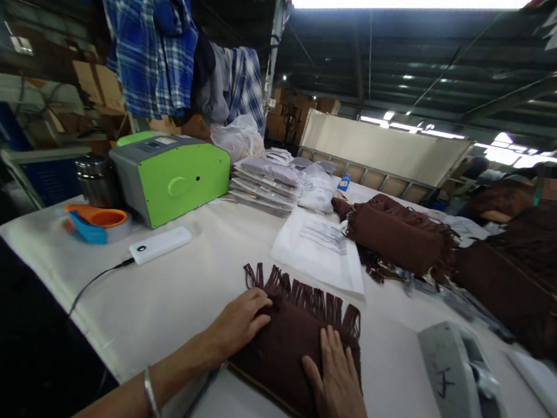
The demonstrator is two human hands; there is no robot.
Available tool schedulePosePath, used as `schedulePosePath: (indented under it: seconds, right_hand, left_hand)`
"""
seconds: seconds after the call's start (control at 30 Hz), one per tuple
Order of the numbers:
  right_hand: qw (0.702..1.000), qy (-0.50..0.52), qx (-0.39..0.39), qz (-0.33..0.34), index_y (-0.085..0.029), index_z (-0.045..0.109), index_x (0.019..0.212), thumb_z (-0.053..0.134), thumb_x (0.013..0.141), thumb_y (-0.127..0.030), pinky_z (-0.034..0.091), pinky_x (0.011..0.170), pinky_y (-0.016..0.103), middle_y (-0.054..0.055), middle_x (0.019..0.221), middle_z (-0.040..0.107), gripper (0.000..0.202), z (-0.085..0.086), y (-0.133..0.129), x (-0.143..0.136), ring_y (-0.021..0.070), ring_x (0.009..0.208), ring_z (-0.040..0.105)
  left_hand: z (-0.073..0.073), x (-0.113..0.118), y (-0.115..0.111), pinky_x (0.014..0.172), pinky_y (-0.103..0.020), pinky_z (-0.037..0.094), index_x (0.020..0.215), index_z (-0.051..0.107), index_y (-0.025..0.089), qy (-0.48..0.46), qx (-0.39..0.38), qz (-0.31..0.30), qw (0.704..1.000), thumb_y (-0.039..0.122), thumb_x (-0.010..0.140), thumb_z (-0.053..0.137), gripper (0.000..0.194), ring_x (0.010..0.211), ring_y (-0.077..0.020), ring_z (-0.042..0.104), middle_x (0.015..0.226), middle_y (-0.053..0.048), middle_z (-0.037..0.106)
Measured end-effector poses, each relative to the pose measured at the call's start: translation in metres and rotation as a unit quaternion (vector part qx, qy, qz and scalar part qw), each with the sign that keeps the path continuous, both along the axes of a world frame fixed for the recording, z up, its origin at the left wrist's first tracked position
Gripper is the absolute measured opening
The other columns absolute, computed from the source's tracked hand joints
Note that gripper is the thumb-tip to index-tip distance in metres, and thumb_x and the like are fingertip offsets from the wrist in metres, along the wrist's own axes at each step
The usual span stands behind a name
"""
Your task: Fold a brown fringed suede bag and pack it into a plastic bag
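Observation:
A dark brown fringed bag lies flat on the white table in front of me, its fringe pointing away and a zipper along its near edge. My left hand rests on the bag's upper left corner, fingers slightly bent and thumb apart. On the right part of the bag, my right hand lies flat with its fingers stretched out. A bracelet circles my left wrist. Just beyond the fringe is a printed white sheet.
A green and grey machine stands left, beside a metal flask, an orange ring-shaped object and a white power bank with a cable. Brown fringed bags are piled right. A grey tape dispenser sits near right. Another person is at the far right.

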State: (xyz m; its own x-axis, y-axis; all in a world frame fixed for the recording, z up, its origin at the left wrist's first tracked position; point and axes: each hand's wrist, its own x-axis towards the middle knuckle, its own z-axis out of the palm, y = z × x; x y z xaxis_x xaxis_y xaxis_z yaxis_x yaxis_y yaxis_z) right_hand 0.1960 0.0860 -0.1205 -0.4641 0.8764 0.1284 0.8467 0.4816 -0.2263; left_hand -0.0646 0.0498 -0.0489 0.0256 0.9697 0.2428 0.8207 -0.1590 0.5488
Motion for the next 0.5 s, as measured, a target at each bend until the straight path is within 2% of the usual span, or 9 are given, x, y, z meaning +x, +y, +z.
schedulePosePath:
  seconds: [0.13,0.23,0.37,0.43,0.5]
  right_hand:
    - [1.0,0.026,0.001,0.009,-0.006,0.032,0.148,0.028,0.097,-0.053,0.022,0.117,0.055,0.015,0.154,0.026,0.069,-0.008,0.004,0.008,0.029,0.143,0.021]
    - [0.998,0.048,0.037,0.023,-0.011,0.019,0.152,0.027,0.099,-0.05,0.026,0.114,0.058,0.014,0.156,0.023,0.066,-0.011,0.006,0.011,0.0287,0.144,0.02]
    - [0.987,0.061,0.136,0.061,-0.021,0.002,0.154,0.033,0.097,-0.052,0.033,0.109,0.062,0.013,0.154,0.03,0.072,-0.017,0.006,0.009,0.0316,0.14,0.03]
    - [0.984,0.061,0.151,0.07,-0.021,0.0,0.154,0.034,0.097,-0.053,0.035,0.106,0.063,0.014,0.152,0.033,0.074,-0.021,0.005,0.01,0.0333,0.138,0.035]
    - [0.985,0.06,0.143,0.072,-0.021,-0.002,0.154,0.035,0.096,-0.053,0.037,0.105,0.063,0.014,0.152,0.034,0.076,-0.022,0.005,0.014,0.0342,0.137,0.037]
  left_hand:
    - [-0.001,-0.036,0.001,0.116,-0.045,0.029,0.139,0.043,0.014,0.027,0.025,0.06,0.998,0.045,0.1,0.035,0.051,0.138,-0.0256,0.034,0.147,-0.014,0.04]
    - [-0.014,-0.05,-0.012,0.118,-0.051,0.021,0.15,0.025,0.011,0.094,-0.011,0.038,0.995,0.061,0.097,0.028,0.072,0.145,-0.0291,0.018,0.156,-0.015,0.024]
    - [-0.03,-0.036,-0.028,0.118,-0.053,0.018,0.153,0.009,0.015,0.136,-0.084,-0.019,0.987,0.067,0.093,0.033,0.083,0.145,-0.0299,0.015,0.157,-0.014,0.016]
    - [-0.03,-0.026,-0.028,0.118,-0.051,0.019,0.153,0.005,0.015,0.129,-0.104,-0.026,0.986,0.066,0.094,0.033,0.083,0.145,-0.029,0.015,0.157,-0.014,0.015]
    - [-0.024,-0.02,-0.025,0.118,-0.051,0.02,0.153,0.004,0.018,0.119,-0.107,-0.04,0.986,0.064,0.094,0.034,0.081,0.145,-0.0286,0.015,0.158,-0.013,0.013]
